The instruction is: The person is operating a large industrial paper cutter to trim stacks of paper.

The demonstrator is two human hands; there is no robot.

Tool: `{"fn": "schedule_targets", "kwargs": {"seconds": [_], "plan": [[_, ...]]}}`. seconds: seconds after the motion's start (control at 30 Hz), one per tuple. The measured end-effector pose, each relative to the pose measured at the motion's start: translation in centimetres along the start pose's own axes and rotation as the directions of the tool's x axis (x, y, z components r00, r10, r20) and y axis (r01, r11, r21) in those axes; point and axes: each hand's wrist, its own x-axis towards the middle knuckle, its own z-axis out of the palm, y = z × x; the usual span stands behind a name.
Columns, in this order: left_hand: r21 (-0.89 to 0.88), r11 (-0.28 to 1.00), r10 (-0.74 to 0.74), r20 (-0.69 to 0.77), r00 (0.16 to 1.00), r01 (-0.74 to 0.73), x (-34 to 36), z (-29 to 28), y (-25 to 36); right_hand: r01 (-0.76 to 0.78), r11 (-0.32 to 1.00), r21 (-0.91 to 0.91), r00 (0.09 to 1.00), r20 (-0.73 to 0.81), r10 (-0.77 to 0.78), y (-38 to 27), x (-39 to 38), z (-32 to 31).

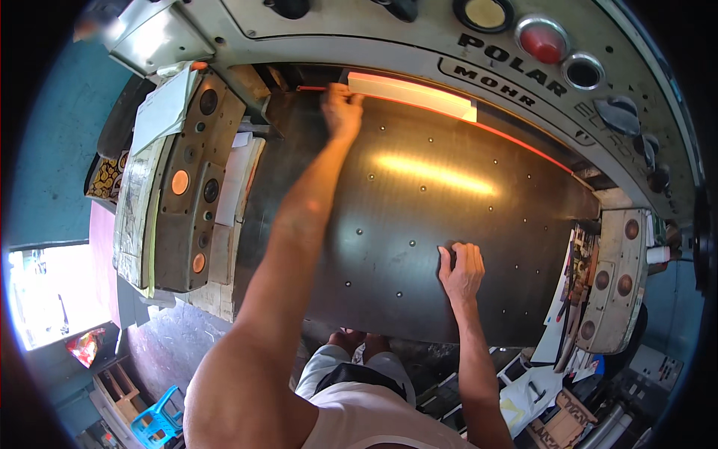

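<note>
My left hand (342, 110) reaches far forward across the dark metal table (419, 224) of a large cutting machine. Its fingers rest on the left end of a pale paper stack (415, 96) that lies under the machine's head, lit by a red line of light. Whether the fingers grip the stack or only press on it I cannot tell. My right hand (462, 271) lies flat on the near right part of the table, fingers spread, holding nothing.
A grey control panel with a red round button (543, 41) arches over the table's far side. Button panels sit on the left (191, 187) and right (617, 280). Papers lie at the left; a blue plastic stool (157, 423) and cardboard lie on the floor.
</note>
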Motion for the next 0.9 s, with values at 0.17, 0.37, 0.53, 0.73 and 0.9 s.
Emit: {"fn": "schedule_targets", "kwargs": {"seconds": [0.17,0.37,0.53,0.73,0.9], "plan": [[0.198,0.962,0.131,0.262,0.956,-0.186,5.3,-5.1,-4.1,0.064,0.998,0.014,0.998,-0.029,-0.063,-0.7,0.9,1.5],[0.206,0.817,0.424,0.418,0.803,-0.538,6.5,-4.4,-4.8,0.087,0.996,0.015,0.996,-0.034,-0.087,-0.5,1.3,1.6],[0.224,0.775,0.452,0.457,0.766,-0.591,7.8,-5.1,-5.0,0.064,0.997,0.037,0.998,-0.017,-0.064,-1.2,1.7,1.8],[0.121,0.915,0.242,0.599,0.764,-0.384,7.4,-5.1,-3.2,0.051,0.998,0.029,0.999,0.007,-0.051,-0.8,1.5,1.7],[0.342,0.903,0.073,0.474,0.878,-0.260,7.8,-4.2,-3.3,0.057,0.996,0.065,0.998,0.007,-0.057,-1.7,1.9,1.6]]}}
